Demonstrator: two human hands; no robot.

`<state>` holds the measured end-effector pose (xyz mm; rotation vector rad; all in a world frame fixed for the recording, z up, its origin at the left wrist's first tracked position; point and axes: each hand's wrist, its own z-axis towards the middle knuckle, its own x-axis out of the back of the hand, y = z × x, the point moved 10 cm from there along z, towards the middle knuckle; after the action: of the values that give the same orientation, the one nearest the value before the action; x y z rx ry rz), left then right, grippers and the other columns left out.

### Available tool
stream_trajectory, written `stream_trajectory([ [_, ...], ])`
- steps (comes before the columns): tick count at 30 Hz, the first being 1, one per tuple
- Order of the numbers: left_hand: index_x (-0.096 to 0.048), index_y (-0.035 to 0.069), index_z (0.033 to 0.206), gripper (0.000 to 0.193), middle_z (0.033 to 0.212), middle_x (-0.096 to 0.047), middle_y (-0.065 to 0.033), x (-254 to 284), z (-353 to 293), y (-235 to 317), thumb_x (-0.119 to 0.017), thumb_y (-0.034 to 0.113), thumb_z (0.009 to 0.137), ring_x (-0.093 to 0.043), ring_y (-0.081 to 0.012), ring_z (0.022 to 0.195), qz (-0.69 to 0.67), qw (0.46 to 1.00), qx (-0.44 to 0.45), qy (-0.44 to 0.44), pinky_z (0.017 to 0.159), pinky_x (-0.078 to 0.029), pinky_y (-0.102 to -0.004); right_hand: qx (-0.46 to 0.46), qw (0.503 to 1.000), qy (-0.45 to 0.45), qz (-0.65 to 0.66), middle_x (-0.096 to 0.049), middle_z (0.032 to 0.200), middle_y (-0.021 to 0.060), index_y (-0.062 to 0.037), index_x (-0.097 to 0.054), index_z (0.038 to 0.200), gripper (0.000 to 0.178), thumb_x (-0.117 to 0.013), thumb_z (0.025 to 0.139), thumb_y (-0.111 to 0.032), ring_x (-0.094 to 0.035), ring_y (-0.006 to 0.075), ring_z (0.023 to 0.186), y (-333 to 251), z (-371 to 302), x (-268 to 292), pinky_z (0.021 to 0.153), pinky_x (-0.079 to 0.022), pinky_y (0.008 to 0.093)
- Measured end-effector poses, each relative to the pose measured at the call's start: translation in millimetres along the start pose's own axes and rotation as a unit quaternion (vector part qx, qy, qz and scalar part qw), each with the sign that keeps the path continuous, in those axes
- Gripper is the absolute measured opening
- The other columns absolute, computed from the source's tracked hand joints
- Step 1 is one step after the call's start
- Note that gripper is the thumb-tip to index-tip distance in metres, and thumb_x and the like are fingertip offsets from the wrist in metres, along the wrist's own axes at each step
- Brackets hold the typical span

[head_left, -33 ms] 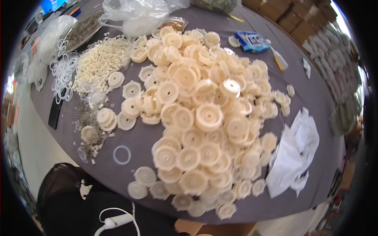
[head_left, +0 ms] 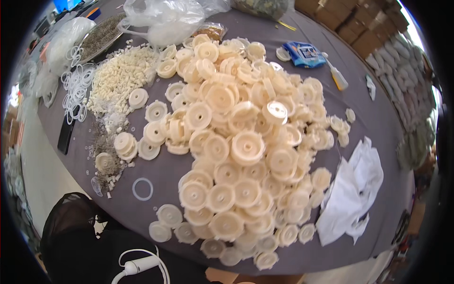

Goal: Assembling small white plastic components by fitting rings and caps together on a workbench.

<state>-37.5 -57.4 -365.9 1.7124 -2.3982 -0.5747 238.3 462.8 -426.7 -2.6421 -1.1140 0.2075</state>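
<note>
Neither of my hands shows in the head view. A large heap of cream plastic wheel-like discs [head_left: 248, 146] with toothed or notched rims and small centre holes covers the middle of the table. One shinier white disc [head_left: 277, 110] lies on top, right of centre. Paler, translucent discs [head_left: 169, 216] lie at the near edge. To the left are a single translucent ring [head_left: 143, 189], a short stack of discs [head_left: 126, 144] and a disc [head_left: 103, 162] among small metal bits. My black clothing [head_left: 80, 246] and a white cable with a thick plastic sleeve [head_left: 141, 265] are at the lower left.
Small cream pieces [head_left: 122, 71] form a pile at the far left, beside white rings [head_left: 75, 87] and a black phone-like slab [head_left: 66, 136]. A tray of metal parts [head_left: 100, 39] and plastic bags [head_left: 161, 21] stand behind. At right are a white cloth [head_left: 352, 191], a blue packet [head_left: 304, 54] and a bottle [head_left: 338, 78].
The whole view has shifted slightly, with the near part of the heap sitting a little lower and further left in the picture. No thing on the table has visibly moved.
</note>
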Motion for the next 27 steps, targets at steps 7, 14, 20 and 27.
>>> stream_trajectory([
  [7, -0.06, 0.003, 0.111, 0.037, 0.1, -0.066, -0.0099, 16, -66, 45, -0.045, 0.034, 0.096, -0.063, -0.0181, 0.088, 0.115, 0.99, -0.042, 0.068, 0.08, -0.05, -0.0333, -0.011, 1.0, -0.021, -0.019, -0.062, 0.102, 0.0098, -0.0083, -0.057, 0.115, 0.055, -0.048, 0.089, -0.056, -0.06, 0.0277, 0.094, 27, 1, -11, 0.082, -0.048, 0.0424],
  [14, -0.061, 0.002, 0.108, 0.035, 0.097, -0.067, -0.0097, 48, -121, 60, -0.046, 0.032, 0.096, -0.064, -0.0179, 0.085, 0.257, 0.956, -0.104, 0.093, 0.079, -0.051, -0.0326, 0.01, 1.0, -0.019, -0.004, -0.062, 0.102, 0.0104, -0.0088, -0.058, 0.113, 0.054, -0.048, 0.089, -0.056, -0.06, 0.028, 0.093, 114, -32, -27, 0.081, -0.048, 0.0432],
  [20, -0.065, -0.001, 0.087, 0.026, 0.083, -0.068, -0.0083, 63, -222, 89, -0.054, 0.022, 0.091, -0.064, -0.0153, 0.079, 0.27, 0.949, -0.154, 0.046, 0.076, -0.05, -0.0291, 0.032, 0.981, -0.018, -0.189, -0.064, 0.095, 0.0107, -0.0039, -0.059, 0.109, 0.045, -0.05, 0.091, -0.044, -0.062, 0.0202, 0.074, 92, -106, -13, 0.065, -0.049, 0.0346],
  [27, -0.062, 0.0, 0.083, 0.013, 0.081, -0.065, -0.0079, -28, -364, 212, -0.062, 0.014, 0.085, -0.061, -0.0167, 0.08, 0.303, 0.837, -0.455, -0.019, 0.074, -0.047, -0.0313, 0.231, 0.916, 0.021, -0.328, -0.067, 0.077, 0.0081, 0.0035, -0.064, 0.08, 0.024, -0.057, 0.089, -0.018, -0.06, 0.0128, 0.069, -37, -317, -76, 0.062, -0.047, 0.027],
])
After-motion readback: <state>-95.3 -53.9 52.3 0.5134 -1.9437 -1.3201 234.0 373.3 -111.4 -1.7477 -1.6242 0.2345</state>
